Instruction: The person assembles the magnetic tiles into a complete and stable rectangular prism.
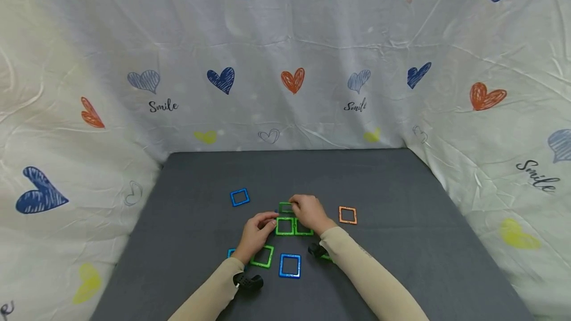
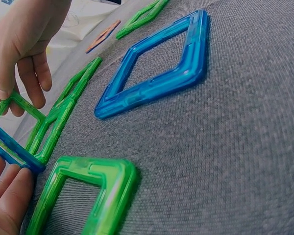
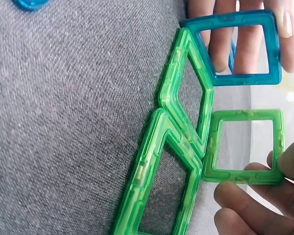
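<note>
My left hand [image 1: 255,236] pinches a blue square magnetic tile [image 3: 276,49], standing it on edge at the left side of a flat green tile [image 3: 169,95]. A second flat green tile [image 3: 137,181] lies side by side with the first. At the back, my right hand [image 1: 311,212] grips a green square tile [image 3: 242,115] by its corner, thumb on one face and fingers on the other. This green tile stands upright, its lower edge right at the seam end of the flat pair. From the head view, the left hand mostly hides the blue tile.
Around the hands lie a blue tile [image 1: 233,199] at back left, an orange tile [image 1: 348,222] to the right, and a blue tile [image 1: 290,276] in front. A green tile [image 1: 260,264] and a blue tile [image 1: 230,251] sit near the left wrist; another green tile [image 1: 327,257] is partly under the right wrist.
</note>
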Motion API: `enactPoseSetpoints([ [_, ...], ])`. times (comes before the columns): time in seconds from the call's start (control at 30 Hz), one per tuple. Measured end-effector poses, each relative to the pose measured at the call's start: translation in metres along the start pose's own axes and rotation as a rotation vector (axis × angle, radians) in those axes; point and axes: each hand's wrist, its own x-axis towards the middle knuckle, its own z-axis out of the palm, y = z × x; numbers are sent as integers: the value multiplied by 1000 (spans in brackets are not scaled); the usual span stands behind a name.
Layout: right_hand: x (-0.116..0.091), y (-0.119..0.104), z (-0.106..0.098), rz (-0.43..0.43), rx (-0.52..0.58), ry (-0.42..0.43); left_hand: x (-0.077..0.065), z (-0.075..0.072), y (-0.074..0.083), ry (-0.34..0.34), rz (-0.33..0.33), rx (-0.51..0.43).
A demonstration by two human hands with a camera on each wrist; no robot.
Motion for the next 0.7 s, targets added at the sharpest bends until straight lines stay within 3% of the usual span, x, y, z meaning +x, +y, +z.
enactPoseSetpoints([
  [0.13, -2, -3, -1, -23, -2, -15, 0, 0, 1, 3, -10, -17],
  [0.37, -4, -4, -1, -28, 2, -31, -13, -4, 41, 13, -27, -11],
  [0.7, -6, -4, -1, -38, 18, -33, -13, -2, 40, 25, -27, -15],
])
